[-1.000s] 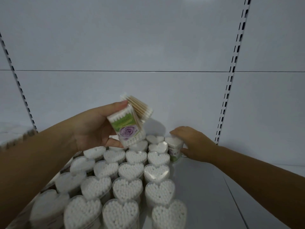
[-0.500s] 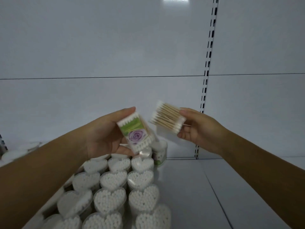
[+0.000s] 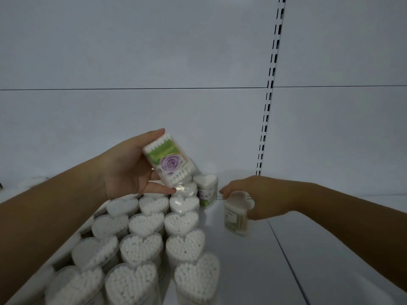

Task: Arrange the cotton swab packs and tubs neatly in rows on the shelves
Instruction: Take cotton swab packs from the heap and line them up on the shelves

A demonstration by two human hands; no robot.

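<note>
Over rows of clear heart-shaped swab tubs (image 3: 143,245) on the white shelf (image 3: 253,271), the left hand (image 3: 130,170) grips a tilted green-and-purple-labelled swab pack (image 3: 169,164). The right hand (image 3: 262,197) clasps a clear labelled tub (image 3: 236,214) set apart from the rows; a hasty release could topple it.

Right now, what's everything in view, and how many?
Clear heart-shaped tubs of white cotton swabs: over a dozen, white, in rows, shelf's left.
Heart-shaped tub with green-purple label: one, clear, back right of the rows.
Rectangular pack with purple rose label: one, green-white, tilted above the rows.
Blurred clear pack with tan sticks: one, upright, right of the rows.
White metal shelf: one, under everything.
Slotted upright: one, white, back wall.
Left hand: grips the rose pack.
Right hand: grips the blurred pack from above.
</note>
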